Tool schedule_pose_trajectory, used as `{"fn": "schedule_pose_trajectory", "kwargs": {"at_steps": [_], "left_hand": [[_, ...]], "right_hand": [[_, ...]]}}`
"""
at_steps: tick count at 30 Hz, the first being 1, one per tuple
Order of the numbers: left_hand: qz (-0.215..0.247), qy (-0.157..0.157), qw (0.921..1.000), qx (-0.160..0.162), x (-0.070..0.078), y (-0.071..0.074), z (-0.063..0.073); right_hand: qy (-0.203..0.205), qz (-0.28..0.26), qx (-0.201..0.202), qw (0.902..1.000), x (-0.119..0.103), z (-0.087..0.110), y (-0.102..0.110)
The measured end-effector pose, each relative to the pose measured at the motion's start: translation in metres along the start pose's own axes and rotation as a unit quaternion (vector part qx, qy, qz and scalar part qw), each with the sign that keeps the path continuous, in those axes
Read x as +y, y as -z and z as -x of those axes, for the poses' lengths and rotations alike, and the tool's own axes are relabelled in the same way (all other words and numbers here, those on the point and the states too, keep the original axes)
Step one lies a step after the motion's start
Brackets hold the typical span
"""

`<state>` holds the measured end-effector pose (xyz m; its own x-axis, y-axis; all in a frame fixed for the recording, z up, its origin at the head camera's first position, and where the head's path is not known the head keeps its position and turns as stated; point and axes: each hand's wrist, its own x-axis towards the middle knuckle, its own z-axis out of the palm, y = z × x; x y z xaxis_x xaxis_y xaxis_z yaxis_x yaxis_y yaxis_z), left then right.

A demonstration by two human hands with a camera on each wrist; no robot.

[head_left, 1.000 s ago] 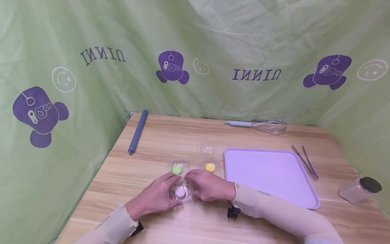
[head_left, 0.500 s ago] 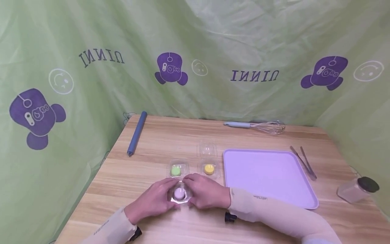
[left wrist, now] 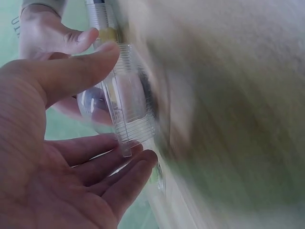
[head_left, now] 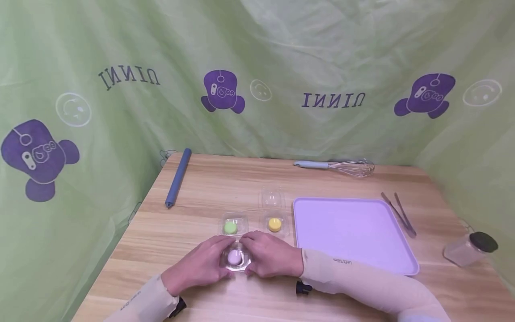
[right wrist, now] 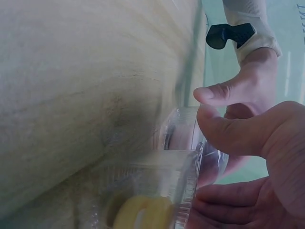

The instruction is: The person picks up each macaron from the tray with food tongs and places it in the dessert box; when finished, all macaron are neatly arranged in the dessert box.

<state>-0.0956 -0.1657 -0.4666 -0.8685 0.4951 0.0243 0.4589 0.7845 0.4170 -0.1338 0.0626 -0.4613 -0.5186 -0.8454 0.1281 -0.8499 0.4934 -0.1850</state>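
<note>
Between both hands, a clear plastic box (head_left: 237, 269) stands on the table with a pink macaron (head_left: 234, 257) inside. Its domed lid lies over the base in the left wrist view. My left hand (head_left: 201, 264) holds the left side, thumb near and fingers far. On the right side, my right hand (head_left: 273, 256) holds it in the same way. Just behind, a green macaron (head_left: 230, 227) sits in a second clear box (head_left: 243, 219). To its right, a yellow macaron (head_left: 275, 224) lies in a third box whose lid (head_left: 272, 197) is raised backward.
A purple tray (head_left: 350, 232) lies to the right, with metal tongs (head_left: 402, 217) beside it. A dark-lidded jar (head_left: 462, 251) lies tilted at the far right. At the back are a whisk (head_left: 334, 167) and, on the left, a blue rod (head_left: 178, 179).
The head view has shifted slightly. The hands stay at the box with the pink macaron, and their fingers have drawn a little closer around it.
</note>
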Motion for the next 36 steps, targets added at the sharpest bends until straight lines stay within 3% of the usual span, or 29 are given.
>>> {"fn": "schedule_pose_trajectory", "kwargs": {"at_steps": [7, 12, 15, 18, 21, 26, 29, 33, 36], "left_hand": [[-0.005, 0.000, 1.0000, 0.008, 0.001, 0.003, 0.001], [-0.027, 0.001, 0.9991, 0.031, 0.003, 0.010, 0.002], [-0.017, 0.004, 0.9979, 0.063, 0.003, 0.024, 0.000], [0.024, 0.005, 0.9945, 0.102, 0.002, 0.047, -0.011], [0.075, 0.006, 0.9882, 0.134, -0.003, 0.073, -0.031], [0.111, 0.001, 0.9820, 0.153, -0.012, 0.108, -0.074], [0.109, 0.003, 0.9838, 0.142, -0.014, 0.116, -0.101], [0.112, -0.002, 0.9889, 0.098, -0.018, 0.114, -0.136], [0.120, -0.006, 0.9918, 0.045, -0.022, 0.106, -0.158]], "right_hand": [[-0.009, -0.020, 0.018, 0.9996, 0.003, 0.004, 0.007], [-0.040, -0.088, 0.034, 0.9947, 0.006, 0.006, 0.018], [-0.037, -0.145, 0.081, 0.9855, 0.012, 0.006, 0.029], [-0.021, -0.202, 0.162, 0.9658, 0.025, 0.004, 0.042], [-0.040, -0.265, 0.231, 0.9353, 0.046, 0.001, 0.059], [-0.098, -0.390, 0.284, 0.8704, 0.088, 0.000, 0.081], [-0.100, -0.439, 0.302, 0.8403, 0.113, 0.001, 0.086], [-0.123, -0.466, 0.294, 0.8256, 0.139, 0.004, 0.084], [-0.161, -0.456, 0.259, 0.8366, 0.154, 0.006, 0.076]]}}
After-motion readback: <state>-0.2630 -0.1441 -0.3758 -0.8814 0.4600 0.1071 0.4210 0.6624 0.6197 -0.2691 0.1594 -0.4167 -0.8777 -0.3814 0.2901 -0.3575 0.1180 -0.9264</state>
